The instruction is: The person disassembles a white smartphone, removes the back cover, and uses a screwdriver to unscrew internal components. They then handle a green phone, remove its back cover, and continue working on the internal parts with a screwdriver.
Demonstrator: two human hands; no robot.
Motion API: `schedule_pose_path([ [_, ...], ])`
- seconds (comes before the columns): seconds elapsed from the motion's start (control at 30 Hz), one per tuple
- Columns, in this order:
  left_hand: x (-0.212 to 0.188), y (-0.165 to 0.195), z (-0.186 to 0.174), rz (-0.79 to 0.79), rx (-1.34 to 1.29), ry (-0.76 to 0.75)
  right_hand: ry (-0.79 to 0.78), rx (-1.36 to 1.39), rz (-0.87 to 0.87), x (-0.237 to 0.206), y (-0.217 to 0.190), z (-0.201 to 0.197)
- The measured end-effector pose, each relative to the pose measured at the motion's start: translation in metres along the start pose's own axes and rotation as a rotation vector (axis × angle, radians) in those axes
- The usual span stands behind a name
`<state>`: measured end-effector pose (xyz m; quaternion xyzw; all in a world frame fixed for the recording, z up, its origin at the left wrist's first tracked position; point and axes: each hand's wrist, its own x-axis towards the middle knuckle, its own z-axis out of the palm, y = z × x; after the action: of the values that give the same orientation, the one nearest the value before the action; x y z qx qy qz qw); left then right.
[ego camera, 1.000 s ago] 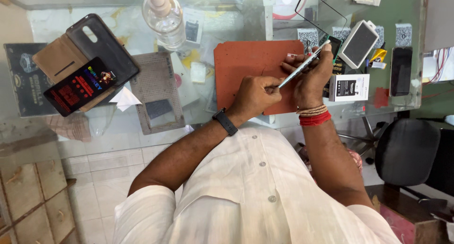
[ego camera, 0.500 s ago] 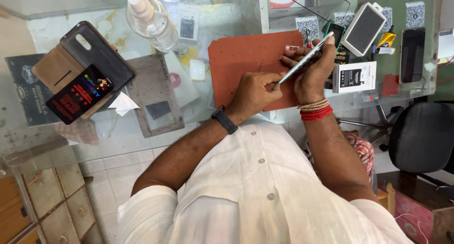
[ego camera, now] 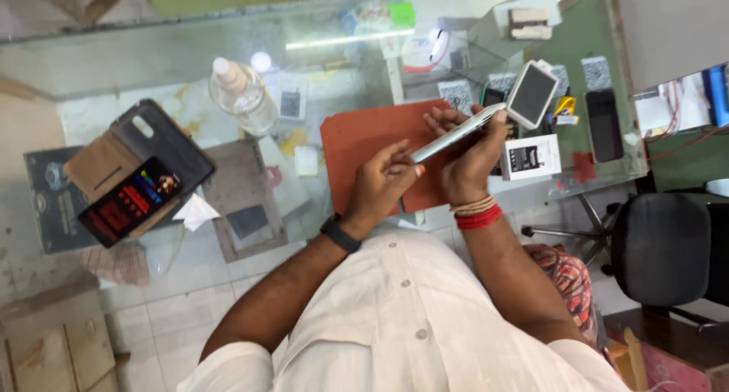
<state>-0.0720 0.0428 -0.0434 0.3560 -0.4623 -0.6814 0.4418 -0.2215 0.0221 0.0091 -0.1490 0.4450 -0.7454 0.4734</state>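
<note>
Phone (ego camera: 458,132), white, slim, held edge-on and tilted over the mat (ego camera: 364,141), near the middle of the glass table (ego camera: 114,73). Right hand (ego camera: 469,153) grips its far end, fingers curled and pressed along both sides, thumb on the upper edge. Left hand (ego camera: 380,183) meets the near end, thumb and forefinger pinched together at the lower corner (whether a small tool sits between them cannot be told). Black band (ego camera: 339,233) on the left wrist; red and pale bangles (ego camera: 476,212) on the right.

Mat: reddish-brown, rectangular, lying flat under both hands, close to the table's near edge.

Bottle (ego camera: 241,96): clear plastic, white cap, lying well left of the mat toward the far edge.

Wallet case (ego camera: 137,175): brown and black, open, with a dark lit screen showing, near the left edge.

Grey pad (ego camera: 244,198): square, worn, between the wallet case and the mat, a scrap of white paper (ego camera: 195,212) just beside it.

Second phone (ego camera: 531,94): white-rimmed, grey face, tilted, just beyond the right hand. Small white box (ego camera: 530,156) below it, touching nothing I can make out.

Black phone (ego camera: 604,124): flat, near the right edge.

Office chair (ego camera: 661,248): black, off the table's right corner.
</note>
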Motion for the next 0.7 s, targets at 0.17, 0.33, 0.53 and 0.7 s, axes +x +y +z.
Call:
schedule_pose_path([
  [0.17, 0.005, 0.011, 0.006, 0.046, -0.413, -0.028, -0.237, 0.075, -0.135, -0.023, 0.008, 0.029],
  [0.33, 0.005, 0.031, -0.008, 0.269, -0.509, 0.016, -0.451, 0.046, -0.219, -0.041, 0.019, 0.030],
  [0.53, 0.011, 0.038, -0.025, 0.346, -0.617, 0.069, -0.626, -0.193, -0.201, -0.041, 0.027, 0.008],
  [0.7, 0.016, 0.039, -0.042, 0.313, -0.674, 0.153, -0.684, -0.681, -0.444, -0.042, 0.019, -0.019],
])
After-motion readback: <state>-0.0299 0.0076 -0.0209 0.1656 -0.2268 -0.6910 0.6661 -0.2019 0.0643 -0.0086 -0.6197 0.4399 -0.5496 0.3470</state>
